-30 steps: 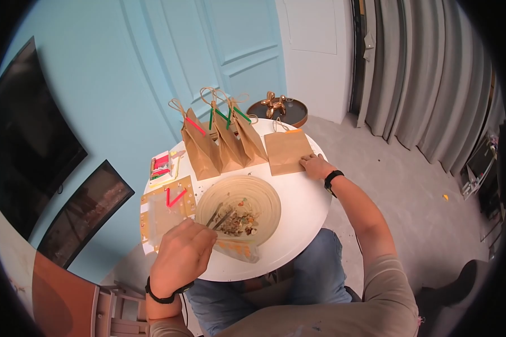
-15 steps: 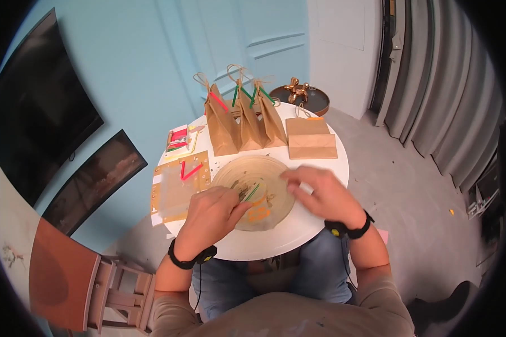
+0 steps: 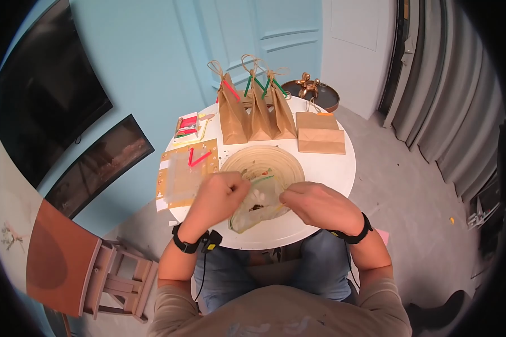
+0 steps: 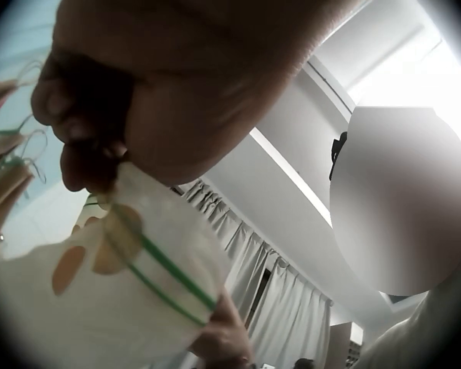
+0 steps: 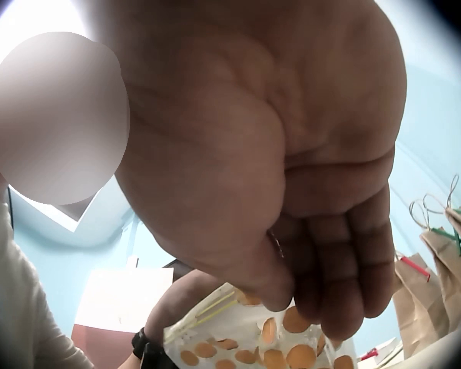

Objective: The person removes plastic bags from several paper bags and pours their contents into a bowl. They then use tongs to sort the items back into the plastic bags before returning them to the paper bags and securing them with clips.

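Observation:
A translucent zip bag [image 3: 260, 209] with a green seal strip, printed with orange dots, hangs between the two hands. Pale and dark bits show through it in the head view. The left hand [image 3: 222, 196] pinches one upper corner with curled fingers; in the left wrist view the bag [image 4: 100, 300] drops from those fingers. On the other side the right hand [image 3: 323, 208] grips the bag's edge between thumb and fingers, as the bag [image 5: 292, 346] in the right wrist view shows. Behind and under the bag sits a round woven bowl [image 3: 264, 154], with small dried pieces inside.
Several brown paper bags [image 3: 234, 115] with green and pink clips stand at the back of the round white table [image 3: 329, 177]. Right of them lies a folded paper bag [image 3: 321, 135]. At left are a patterned sheet [image 3: 180, 174], a pink strip [image 3: 198, 157] and a small box [image 3: 188, 126].
The right hand has left the paper bag at the back right and come to the zip bag's edge. Held by the left hand throughout, the zip bag is now stretched between both hands.

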The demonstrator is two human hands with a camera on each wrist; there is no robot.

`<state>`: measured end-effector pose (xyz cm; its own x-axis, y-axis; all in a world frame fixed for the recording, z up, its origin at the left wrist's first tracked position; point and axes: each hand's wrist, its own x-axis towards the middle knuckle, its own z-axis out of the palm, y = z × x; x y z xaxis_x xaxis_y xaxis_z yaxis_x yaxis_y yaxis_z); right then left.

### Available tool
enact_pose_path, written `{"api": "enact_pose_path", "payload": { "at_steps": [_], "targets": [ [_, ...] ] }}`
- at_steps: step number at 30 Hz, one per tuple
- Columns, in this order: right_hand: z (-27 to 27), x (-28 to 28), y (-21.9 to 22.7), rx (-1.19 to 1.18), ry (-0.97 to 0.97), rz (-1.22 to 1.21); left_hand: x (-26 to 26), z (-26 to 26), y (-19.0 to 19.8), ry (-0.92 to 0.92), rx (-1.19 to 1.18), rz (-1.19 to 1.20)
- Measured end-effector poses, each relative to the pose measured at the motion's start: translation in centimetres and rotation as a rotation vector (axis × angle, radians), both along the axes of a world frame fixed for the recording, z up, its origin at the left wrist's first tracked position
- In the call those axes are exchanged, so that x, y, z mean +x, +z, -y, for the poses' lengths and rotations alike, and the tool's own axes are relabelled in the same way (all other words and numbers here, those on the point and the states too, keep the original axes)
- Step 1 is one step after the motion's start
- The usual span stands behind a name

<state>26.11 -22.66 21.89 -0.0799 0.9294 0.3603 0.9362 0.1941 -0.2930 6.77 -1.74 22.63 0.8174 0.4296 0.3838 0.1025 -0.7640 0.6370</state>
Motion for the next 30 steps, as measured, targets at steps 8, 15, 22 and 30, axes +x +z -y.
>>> {"api": "enact_pose_path", "payload": {
  "at_steps": [8, 15, 22, 30],
  "targets": [
    [1.2, 1.9, -3.8, 0.345, 0.073, -0.656, 1.7, 0.1, 2.0, 0.015, 0.404, 0.258],
    [-3.6, 2.0, -12.0, 0.290, 0.110, -1.782, 3.7, 3.1, 5.8, -0.159, 0.542, 0.381],
    [-5.1, 1.4, -14.2, 0.363, 0.332, -2.133, 4.6, 0.7, 4.6, 0.263, 0.699, 0.386],
    [-3.5, 10.5, -7.7, 0.295, -0.265, -1.504, 1.8, -6.8, -6.6, 0.308, 0.448, -0.079]
  ]
}}
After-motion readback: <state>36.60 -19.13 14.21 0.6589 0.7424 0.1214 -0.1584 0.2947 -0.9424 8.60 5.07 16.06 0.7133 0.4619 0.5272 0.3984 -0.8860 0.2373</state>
